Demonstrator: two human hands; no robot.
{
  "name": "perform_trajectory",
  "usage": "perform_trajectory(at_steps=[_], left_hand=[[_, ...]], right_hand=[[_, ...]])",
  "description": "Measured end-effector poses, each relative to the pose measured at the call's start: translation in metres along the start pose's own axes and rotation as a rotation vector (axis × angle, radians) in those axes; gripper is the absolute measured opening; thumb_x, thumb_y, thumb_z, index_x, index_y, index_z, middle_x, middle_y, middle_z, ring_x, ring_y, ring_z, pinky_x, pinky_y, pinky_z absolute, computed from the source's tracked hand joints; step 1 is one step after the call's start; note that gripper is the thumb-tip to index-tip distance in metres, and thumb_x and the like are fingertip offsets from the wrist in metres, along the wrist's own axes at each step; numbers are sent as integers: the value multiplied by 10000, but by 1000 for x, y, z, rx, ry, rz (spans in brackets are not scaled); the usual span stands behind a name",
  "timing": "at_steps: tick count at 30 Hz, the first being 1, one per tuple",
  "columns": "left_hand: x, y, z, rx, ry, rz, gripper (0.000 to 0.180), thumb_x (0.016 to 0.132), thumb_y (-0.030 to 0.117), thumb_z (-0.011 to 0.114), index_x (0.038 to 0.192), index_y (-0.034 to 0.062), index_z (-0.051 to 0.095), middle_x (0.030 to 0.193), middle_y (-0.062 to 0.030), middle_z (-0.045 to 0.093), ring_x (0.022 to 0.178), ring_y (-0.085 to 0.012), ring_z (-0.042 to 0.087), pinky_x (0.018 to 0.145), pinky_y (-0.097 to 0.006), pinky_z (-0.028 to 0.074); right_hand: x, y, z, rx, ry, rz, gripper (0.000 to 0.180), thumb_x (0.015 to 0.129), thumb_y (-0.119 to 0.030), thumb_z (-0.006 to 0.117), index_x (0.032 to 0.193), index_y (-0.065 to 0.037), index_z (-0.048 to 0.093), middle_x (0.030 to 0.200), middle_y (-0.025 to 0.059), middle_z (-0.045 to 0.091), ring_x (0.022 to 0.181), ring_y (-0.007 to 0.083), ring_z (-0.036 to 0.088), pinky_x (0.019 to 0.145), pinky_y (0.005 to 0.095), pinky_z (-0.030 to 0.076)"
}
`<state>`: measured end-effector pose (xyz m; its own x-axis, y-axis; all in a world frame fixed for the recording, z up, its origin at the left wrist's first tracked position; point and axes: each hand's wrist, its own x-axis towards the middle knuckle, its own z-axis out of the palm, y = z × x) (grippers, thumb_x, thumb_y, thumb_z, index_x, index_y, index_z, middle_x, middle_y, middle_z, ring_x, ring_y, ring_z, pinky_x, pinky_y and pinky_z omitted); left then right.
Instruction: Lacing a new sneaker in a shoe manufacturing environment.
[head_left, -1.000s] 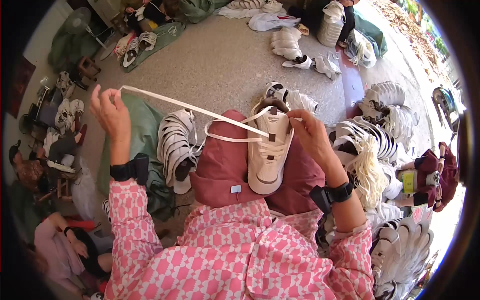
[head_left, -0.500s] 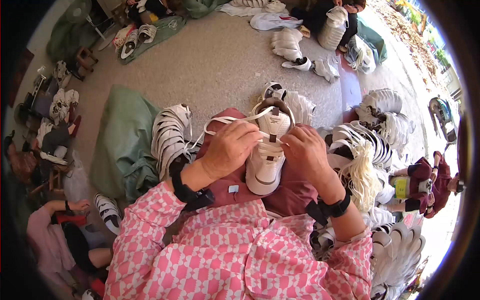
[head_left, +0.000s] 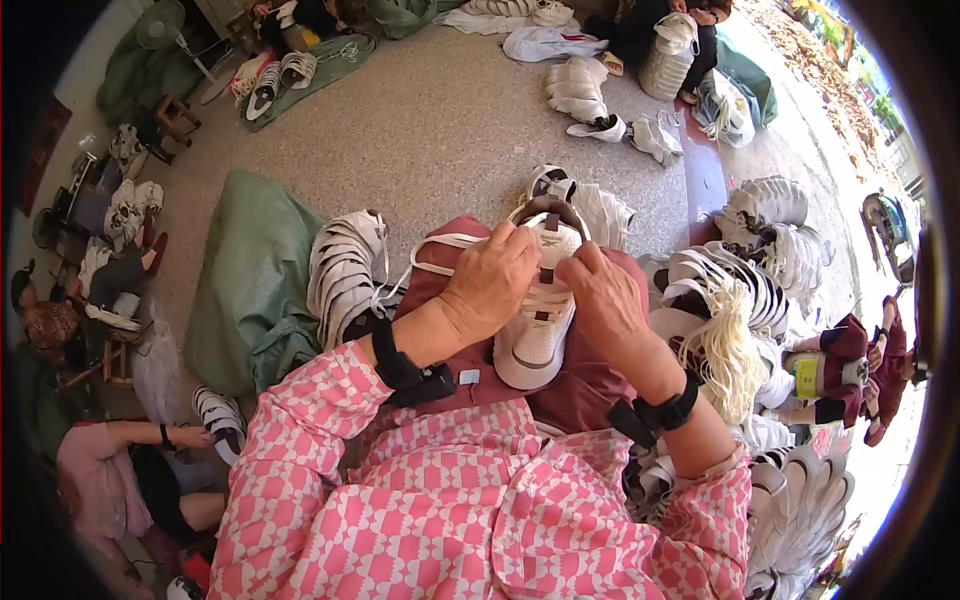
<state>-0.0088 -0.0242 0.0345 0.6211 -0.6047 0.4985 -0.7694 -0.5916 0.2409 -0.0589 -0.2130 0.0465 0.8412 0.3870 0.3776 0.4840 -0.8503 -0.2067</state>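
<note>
A white sneaker (head_left: 533, 345) with a brown collar rests on my lap, its toe toward me. Pale lacing crosses its front, and dark loops run down the tongue. My left hand (head_left: 492, 278) is closed in a pinch at the upper left eyelets, on a white shoelace (head_left: 432, 266) that loops out to the left over my knee. On the opposite edge of the lacing, my right hand (head_left: 603, 300) is closed with its fingertips bent against the shoe, pinching the lace there; the fingertips partly hide it. Both hands cover the sides of the sneaker.
Stacked white shoe uppers (head_left: 345, 262) stand by my left knee, beside a green sack (head_left: 240, 285). At my right are more uppers (head_left: 770, 205) and a bundle of cream laces (head_left: 728, 345). Other people sit around; a co-worker's hand (head_left: 190, 437) touches uppers at lower left.
Both hands have moved up along the sneaker toward its collar. My left hand shifted right and my right hand's fingers bent down closer over the lacing. The loose lace loop at left has shrunk.
</note>
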Motion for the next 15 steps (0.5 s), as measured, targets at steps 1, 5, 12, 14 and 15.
perform_trajectory(at_steps=[1,5,12,14,15], left_hand=[[1,-1,-1,4,8,6,148,771,79,670,890,41,592,971,-73,546,961,-266,546,772,-356,504],[4,-2,-7,-66,-86,-49,138,787,82,663,886,48,573,986,-86,519,982,-291,517,812,-381,487],[6,-2,-14,-149,-164,-88,141,805,118,675,879,44,581,1010,-96,513,1018,-296,500,887,-414,450],[7,-4,-13,-155,-181,-97,137,815,132,669,872,36,590,1015,-99,516,1023,-301,497,896,-417,445],[7,-5,-12,-167,-203,-114,139,825,146,663,865,28,599,1021,-103,520,1028,-305,494,905,-420,439]], right_hand=[[1,2,-1,69,-20,44,165,772,-64,571,936,-67,557,897,88,502,847,283,573,726,382,454],[-2,2,-4,43,-41,3,179,775,-74,574,952,-74,552,907,90,507,838,274,573,722,373,453],[-7,-8,3,-109,23,-94,205,757,-89,594,956,-71,547,912,94,501,838,265,574,702,372,448],[-4,-8,1,-103,40,-96,227,752,-87,601,971,-68,548,909,101,497,835,274,575,696,380,449],[-1,-7,-1,-34,-17,-13,210,763,-71,599,971,-66,563,924,114,511,842,290,587,702,393,457]])
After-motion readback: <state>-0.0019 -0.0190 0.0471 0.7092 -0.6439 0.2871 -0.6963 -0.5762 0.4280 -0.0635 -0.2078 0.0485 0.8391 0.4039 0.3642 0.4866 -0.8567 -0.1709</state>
